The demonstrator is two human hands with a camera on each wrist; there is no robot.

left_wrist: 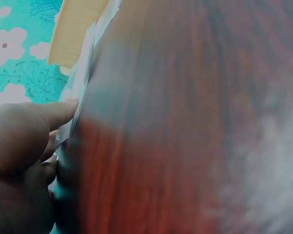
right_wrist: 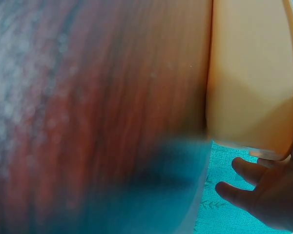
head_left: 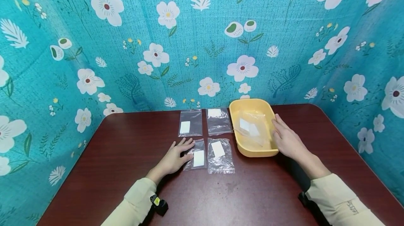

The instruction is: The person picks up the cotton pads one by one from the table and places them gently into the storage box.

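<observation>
My left hand [head_left: 173, 158] lies with fingers spread over the left edge of a small clear zip bag [head_left: 199, 158] with a white label, fingertips and thumb on its plastic. In the left wrist view, the thumb touches the bag's edge [left_wrist: 80, 83]. My right hand [head_left: 288, 140] is at the right side of a yellow plastic basin [head_left: 257, 153], fingers extended along its wall. Below the basin's side in the right wrist view, fingers [right_wrist: 244, 183] stand apart. Inside the basin lie clear bags [head_left: 257, 131] with white labels, overlapping one another.
Three more labelled clear bags lie beside the left hand's bag: one at back left [head_left: 195, 122], one at back middle [head_left: 219, 124] and one at front right [head_left: 222, 163]. A dark red wooden table [head_left: 126, 138] carries everything. Behind it hangs a blue flowered cloth [head_left: 189, 43].
</observation>
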